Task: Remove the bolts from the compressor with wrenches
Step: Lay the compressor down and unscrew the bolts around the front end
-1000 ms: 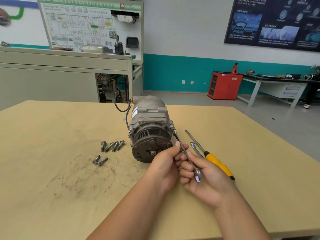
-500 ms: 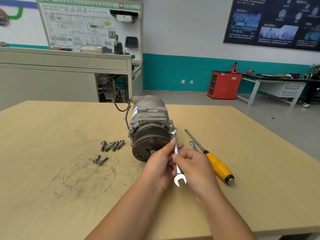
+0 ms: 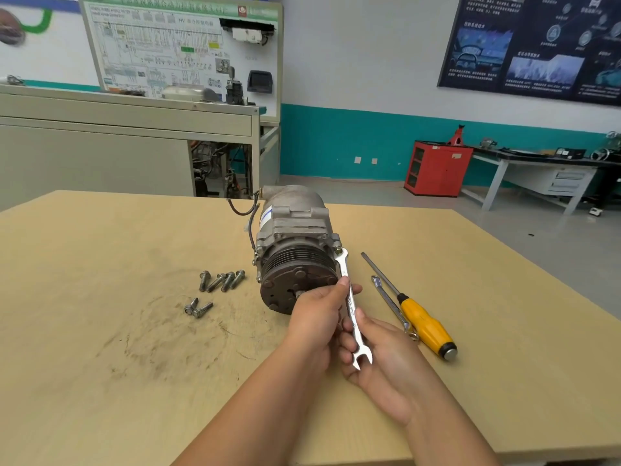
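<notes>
A: What is the compressor (image 3: 295, 230) like?

B: Dull grey cast metal with a ribbed black pulley facing us, lying mid-surface. A slim, shiny wrench (image 3: 350, 302) has its upper end against the compressor's right-hand lug.

A: And the hands?

B: The left hand (image 3: 316, 327) pinches the shank between thumb and forefinger. The right hand (image 3: 386, 361) lies palm up, fingers curled round the lower end.

A: Anything changed?

B: Half a second ago the right hand's back faced us, higher up; the wrench head stays put.

A: Around it?

B: Six loose bolts (image 3: 221, 280) lie left on the scuffed, pale wooden surface (image 3: 100, 364). On the right are a yellow-handled screwdriver (image 3: 423, 322) and a second wrench (image 3: 389, 302). Behind: a teal-banded wall and a red cabinet (image 3: 437, 168).
</notes>
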